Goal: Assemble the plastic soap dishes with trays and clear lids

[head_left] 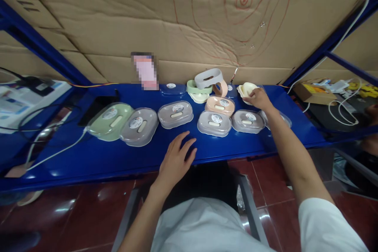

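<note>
One rounded, cream-coloured piece [247, 88] lay at the right hand [261, 99], whose grip couldn't be told. The left hand [176, 160] spread loosely.

Your blue tabletop [118, 161] looks smooth and glossy, the clear lids [214, 121] shiny plastic, the cream dish [247, 88] smooth plastic, the backboard [141, 15] creased matt cardboard, your sleeve [327, 228] cloth.

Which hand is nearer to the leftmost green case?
The left. The left hand is right of the green case, by the table's front edge; the right hand is much farther right, touching the cream piece.
</note>
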The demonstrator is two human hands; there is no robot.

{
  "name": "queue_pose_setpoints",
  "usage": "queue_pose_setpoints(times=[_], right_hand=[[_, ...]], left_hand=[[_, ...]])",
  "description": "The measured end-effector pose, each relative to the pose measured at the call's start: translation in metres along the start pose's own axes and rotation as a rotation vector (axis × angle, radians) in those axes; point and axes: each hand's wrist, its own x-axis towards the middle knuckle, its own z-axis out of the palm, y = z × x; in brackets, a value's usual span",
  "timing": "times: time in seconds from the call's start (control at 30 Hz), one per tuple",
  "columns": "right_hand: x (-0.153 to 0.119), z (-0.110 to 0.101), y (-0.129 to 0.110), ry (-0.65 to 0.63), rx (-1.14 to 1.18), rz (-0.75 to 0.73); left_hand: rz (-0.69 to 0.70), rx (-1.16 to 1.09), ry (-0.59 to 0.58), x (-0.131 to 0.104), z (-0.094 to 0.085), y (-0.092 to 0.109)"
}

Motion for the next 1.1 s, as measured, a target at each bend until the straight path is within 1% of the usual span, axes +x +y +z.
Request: queue_pose_setpoints(times=[0.13,0.2,0.27,0.3,0.33,0.37,0.4,0.47,0.5,0.53,0.57,0.6,0.63,0.67,0.7,0.73,0.77,0.83,0.87,0.9,0.93,0.97,1.0,1.03,1.07,1.1], right_hand=[[-0.008,-0.014,0.011,0.038,0.114,0.028],[-0.019,-0.020,0.008,0.106,0.169,0.013],[-0.040,-0.027,-0.004,0.235,0.250,-0.087],[-0.055,-0.031,-0.015,0.291,0.301,-0.186],[-0.073,-0.035,-0.027,0.315,0.354,-0.315],[-0.094,-0.038,-0.042,0.282,0.398,-0.472],[-0.117,-0.040,-0.058,0.186,0.410,-0.640],[-0.161,-0.042,-0.092,-0.077,0.396,-0.929],[-0.180,-0.042,-0.108,-0.157,0.374,-1.029],[-0.195,-0.040,-0.122,-0.204,0.338,-1.110],[-0.204,-0.037,-0.134,-0.245,0.320,-1.174],[-0.208,-0.034,-0.143,-0.283,0.320,-1.218],[-0.204,-0.030,-0.149,-0.313,0.338,-1.240],[-0.195,-0.027,-0.152,-0.322,0.366,-1.233],[-0.180,-0.022,-0.152,-0.293,0.392,-1.192],[-0.161,-0.018,-0.150,-0.224,0.405,-1.119],[-0.138,-0.013,-0.147,-0.106,0.391,-1.008],[-0.088,-0.002,-0.139,0.144,0.316,-0.727],[-0.064,0.004,-0.136,0.191,0.256,-0.580],[-0.042,0.009,-0.132,0.160,0.194,-0.443],[-0.023,0.013,-0.130,0.101,0.146,-0.324],[-0.008,0.015,-0.128,0.045,0.109,-0.241],[0.005,0.016,-0.127,0.002,0.085,-0.183],[0.013,0.015,-0.127,-0.012,0.071,-0.147],[0.019,0.011,-0.126,0.000,0.063,-0.125],[0.021,0.005,-0.125,0.040,0.055,-0.106]], left_hand=[[-0.014,-0.011,-0.014,0.001,0.000,0.001],[-0.025,-0.023,-0.019,0.001,0.000,0.002],[-0.043,-0.077,-0.015,0.001,-0.003,0.003],[-0.056,-0.122,-0.007,0.001,-0.006,0.005],[-0.068,-0.173,0.009,0.000,-0.011,0.007],[-0.075,-0.222,0.030,-0.001,-0.016,0.009],[-0.072,-0.262,0.054,-0.002,-0.022,0.011],[-0.030,-0.302,0.073,-0.005,-0.033,0.015],[0.004,-0.300,0.067,-0.006,-0.038,0.017],[0.034,-0.288,0.060,-0.008,-0.042,0.017],[0.054,-0.267,0.060,-0.010,-0.045,0.016],[0.058,-0.240,0.072,-0.012,-0.047,0.014],[0.049,-0.209,0.095,-0.014,-0.047,0.011],[0.030,-0.179,0.126,-0.017,-0.047,0.008],[0.005,-0.152,0.149,-0.020,-0.046,0.004],[-0.017,-0.126,0.159,-0.023,-0.045,0.000],[-0.034,-0.096,0.156,-0.027,-0.043,-0.004],[-0.053,-0.037,0.121,-0.034,-0.041,-0.010],[-0.060,-0.011,0.093,-0.037,-0.039,-0.012],[-0.066,0.013,0.065,-0.040,-0.039,-0.013],[-0.073,0.032,0.039,-0.042,-0.038,-0.014],[-0.080,0.046,0.019,-0.044,-0.037,-0.014],[-0.088,0.059,0.000,-0.045,-0.037,-0.014],[-0.095,0.070,-0.017,-0.045,-0.037,-0.014],[-0.098,0.081,-0.029,-0.044,-0.037,-0.014],[-0.098,0.089,-0.040,-0.044,-0.037,-0.013]])
